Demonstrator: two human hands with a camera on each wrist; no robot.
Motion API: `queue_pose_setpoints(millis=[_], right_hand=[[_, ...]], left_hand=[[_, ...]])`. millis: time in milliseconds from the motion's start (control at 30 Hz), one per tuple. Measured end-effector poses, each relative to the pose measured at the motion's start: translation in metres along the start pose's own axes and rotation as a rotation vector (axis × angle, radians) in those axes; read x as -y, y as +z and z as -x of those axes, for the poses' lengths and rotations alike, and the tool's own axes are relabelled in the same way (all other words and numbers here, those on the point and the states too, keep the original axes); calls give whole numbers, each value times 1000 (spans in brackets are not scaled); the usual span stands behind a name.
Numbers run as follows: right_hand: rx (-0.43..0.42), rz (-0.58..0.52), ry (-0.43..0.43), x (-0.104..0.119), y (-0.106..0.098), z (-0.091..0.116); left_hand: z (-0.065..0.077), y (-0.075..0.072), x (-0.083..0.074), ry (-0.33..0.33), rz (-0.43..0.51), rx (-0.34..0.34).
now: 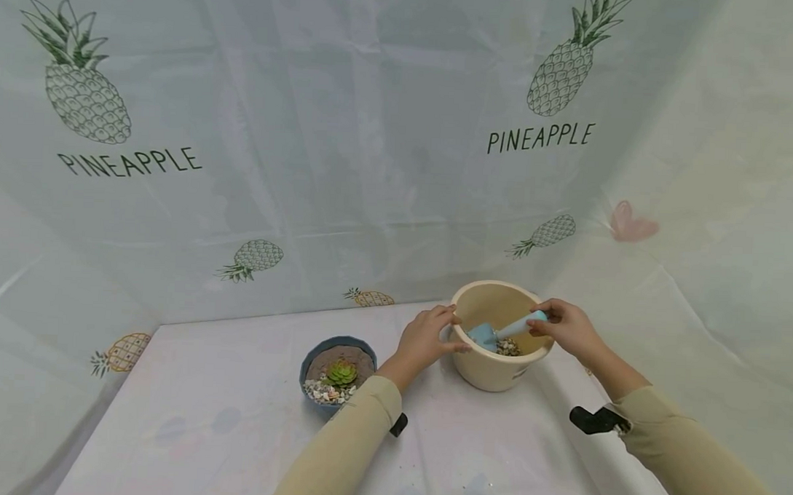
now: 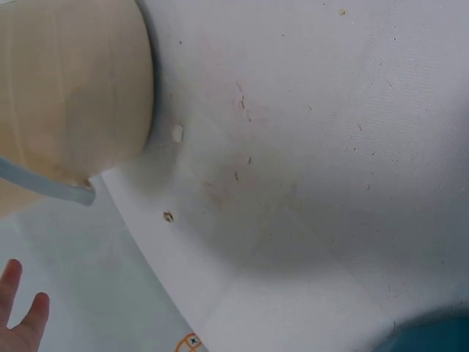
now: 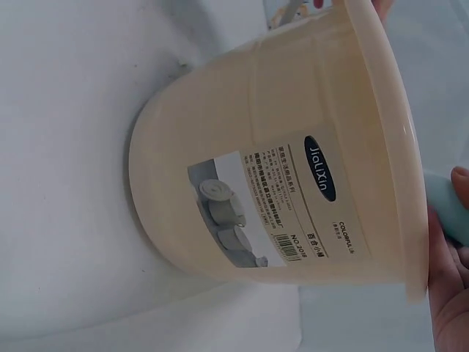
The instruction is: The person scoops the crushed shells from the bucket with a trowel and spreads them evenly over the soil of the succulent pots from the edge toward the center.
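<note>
In the head view my right hand [image 1: 567, 330] pinches the handle end of a light blue hand trowel [image 1: 515, 327], tilted inside a cream plastic bucket [image 1: 490, 374]. Its blade reaches down to the left, beside mixed pebbles [image 1: 507, 347] at the bottom. My left hand [image 1: 426, 339] grips the bucket's left rim, thumb toward the front. Two spread fingers [image 2: 33, 319] show below the bucket's pale carrying handle [image 2: 47, 183] in the left wrist view. The right wrist view shows the printed label [image 3: 238, 209] on the bucket's side and part of the trowel handle [image 3: 445, 209].
Left of the bucket, a blue pot [image 1: 306, 361] holds brown soil, a green succulent [image 1: 342, 373] and whitish pebbles [image 1: 326, 393]. My left forearm passes close by it. Crumbs and specks dot the white table cover [image 1: 221, 387]. A pineapple-print curtain [image 1: 373, 166] hangs behind.
</note>
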State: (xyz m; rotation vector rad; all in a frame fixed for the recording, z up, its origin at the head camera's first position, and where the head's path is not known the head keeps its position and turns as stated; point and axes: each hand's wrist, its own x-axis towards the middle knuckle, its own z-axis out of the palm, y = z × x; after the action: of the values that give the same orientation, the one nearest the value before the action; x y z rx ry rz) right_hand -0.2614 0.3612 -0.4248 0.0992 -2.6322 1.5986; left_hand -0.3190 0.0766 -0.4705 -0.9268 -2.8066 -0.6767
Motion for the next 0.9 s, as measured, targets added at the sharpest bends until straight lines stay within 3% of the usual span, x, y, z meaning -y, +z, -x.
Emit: queue_pose_setpoints(millis=[400, 900], right_hand=[[-79, -65, 59, -2, -1, 7], [-166, -81, 30, -4, -6, 16]], left_hand=[[2, -1, -2, -9, -5, -4], [6, -3, -7, -40, 27, 20]])
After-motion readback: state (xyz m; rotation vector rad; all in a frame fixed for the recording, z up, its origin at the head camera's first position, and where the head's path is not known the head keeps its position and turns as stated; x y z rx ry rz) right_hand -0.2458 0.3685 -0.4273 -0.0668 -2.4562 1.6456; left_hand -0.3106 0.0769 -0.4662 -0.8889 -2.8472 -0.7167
